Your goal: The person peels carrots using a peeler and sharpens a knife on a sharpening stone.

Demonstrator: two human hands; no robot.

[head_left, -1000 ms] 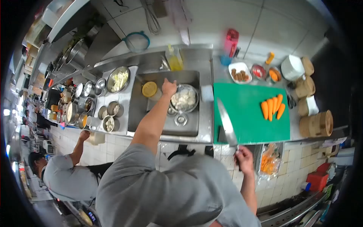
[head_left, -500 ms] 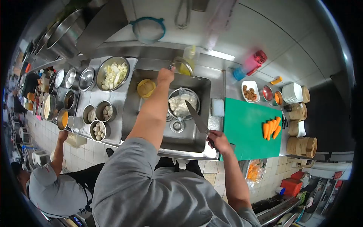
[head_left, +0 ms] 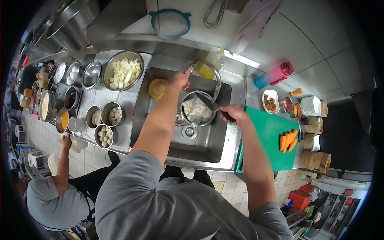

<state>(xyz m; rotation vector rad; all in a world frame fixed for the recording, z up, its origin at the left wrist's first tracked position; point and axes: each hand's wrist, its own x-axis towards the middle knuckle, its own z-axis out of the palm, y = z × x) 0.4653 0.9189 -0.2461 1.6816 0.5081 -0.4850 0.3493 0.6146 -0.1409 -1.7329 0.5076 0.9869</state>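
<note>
At the back of the sink (head_left: 200,154), my left hand (head_left: 181,79) is closed at the base of the curved metal faucet (head_left: 219,78); what its fingers grip is too small to make out. My right hand (head_left: 237,114) holds a large knife (head_left: 213,105) by its dark handle over the sink's right side. The blade points left, over a metal bowl (head_left: 209,121) with pale food in a clear plastic bag (head_left: 196,109). A yellow container (head_left: 159,88) sits in the sink's back left corner.
Right of the sink lies a green cutting board (head_left: 262,140) with several carrots (head_left: 288,141). On the left counter stand a bowl of chopped cabbage (head_left: 124,72) and small pots (head_left: 105,137). A co-worker (head_left: 60,200) stands at the left. Bamboo steamers (head_left: 315,161) are far right.
My left hand has moved back from above the sink to the faucet. My right hand has carried the knife left from the cutting board to the sink. The view has shifted.
</note>
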